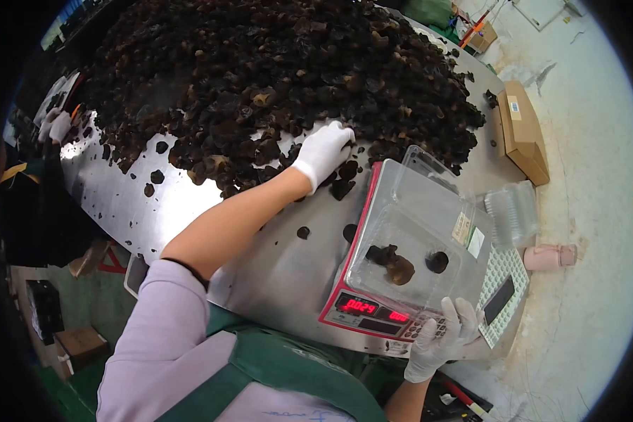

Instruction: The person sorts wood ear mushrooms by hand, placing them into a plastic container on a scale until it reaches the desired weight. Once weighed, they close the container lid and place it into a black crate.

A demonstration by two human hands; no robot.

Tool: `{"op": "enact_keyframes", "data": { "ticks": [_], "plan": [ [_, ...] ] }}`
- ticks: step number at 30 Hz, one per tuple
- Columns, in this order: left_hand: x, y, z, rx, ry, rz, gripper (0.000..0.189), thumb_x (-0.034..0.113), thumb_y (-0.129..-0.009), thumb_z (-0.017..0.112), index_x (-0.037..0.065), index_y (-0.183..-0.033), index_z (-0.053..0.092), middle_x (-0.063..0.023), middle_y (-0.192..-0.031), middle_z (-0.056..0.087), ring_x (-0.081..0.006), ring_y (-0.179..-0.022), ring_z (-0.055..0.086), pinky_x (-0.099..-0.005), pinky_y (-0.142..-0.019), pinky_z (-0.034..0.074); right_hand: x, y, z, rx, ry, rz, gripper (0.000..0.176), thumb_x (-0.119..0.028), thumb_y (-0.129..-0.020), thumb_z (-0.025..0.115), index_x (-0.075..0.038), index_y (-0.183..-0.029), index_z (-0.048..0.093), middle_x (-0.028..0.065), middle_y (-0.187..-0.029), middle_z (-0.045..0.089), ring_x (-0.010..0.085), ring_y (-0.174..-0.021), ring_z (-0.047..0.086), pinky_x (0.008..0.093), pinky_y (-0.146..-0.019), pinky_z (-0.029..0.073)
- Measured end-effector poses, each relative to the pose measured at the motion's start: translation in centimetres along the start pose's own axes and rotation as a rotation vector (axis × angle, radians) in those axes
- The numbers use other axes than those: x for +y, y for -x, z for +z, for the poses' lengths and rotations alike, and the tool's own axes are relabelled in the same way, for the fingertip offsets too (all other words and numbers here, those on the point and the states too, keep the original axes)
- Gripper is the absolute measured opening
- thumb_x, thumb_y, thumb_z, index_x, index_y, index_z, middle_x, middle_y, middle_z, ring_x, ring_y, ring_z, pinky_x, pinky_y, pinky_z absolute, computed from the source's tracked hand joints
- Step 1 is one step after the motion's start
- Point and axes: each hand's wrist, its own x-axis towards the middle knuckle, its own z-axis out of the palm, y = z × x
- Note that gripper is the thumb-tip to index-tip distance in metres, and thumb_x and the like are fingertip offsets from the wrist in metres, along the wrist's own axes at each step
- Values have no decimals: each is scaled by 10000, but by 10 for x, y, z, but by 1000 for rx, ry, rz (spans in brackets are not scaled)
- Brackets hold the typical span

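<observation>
My left hand (323,153), in a white glove, reaches to the near edge of a large heap of dark dried fungus (260,84). Its fingers are curled at the pieces, and what they hold is hidden. A clear plastic container (429,211) with several dark pieces (399,269) in it sits on a red digital scale (337,309), whose red display reads about 0.024. My right hand (439,337), in a thin pale glove, is at the container's near right corner beside the scale's keypad, fingers spread.
Right of the scale lie stacked clear containers (511,211), a pink cylindrical item (550,257) and a dark phone (499,299) on a patterned mat. A cardboard box (520,133) stands at the table's right edge. A co-worker's gloved hands (56,126) show at the left.
</observation>
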Motion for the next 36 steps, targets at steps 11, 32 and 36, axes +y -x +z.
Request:
{"op": "enact_keyframes", "data": {
  "ticks": [11, 32, 36],
  "plan": [
    [25, 34, -9, 11, -284, 144, 921, 720, -697, 713, 256, -1460, 486, -162, -1517, 420, -470, -1402, 341, -667, -1137, 206, -3, -8, -3, 105, -8, 1, 302, -319, -967, 594, -96, -1144, 695, 71, -1209, 610, 269, -1184, 552, 525, -1175, 286],
    [171, 63, -107, 126, 490, 545, 289, 214, -862, 713, 148, -1142, 699, -62, -1085, 691, -259, -994, 661, -364, -826, 549, -13, -1, -12, 134, -77, 3, 226, -210, -946, 587, -115, -1119, 697, 69, -1183, 595, 316, -1151, 539, 538, -1127, 326],
    [198, 77, -84, -97, 182, 597, 373, 312, -840, 724, 220, -1198, 672, -17, -1114, 669, -293, -1005, 656, -385, -842, 540, -15, -1, -18, 128, -61, -3, 226, -196, -929, 607, -91, -1107, 699, 80, -1147, 610, 318, -1126, 551, 529, -1112, 335]
  ]
}}
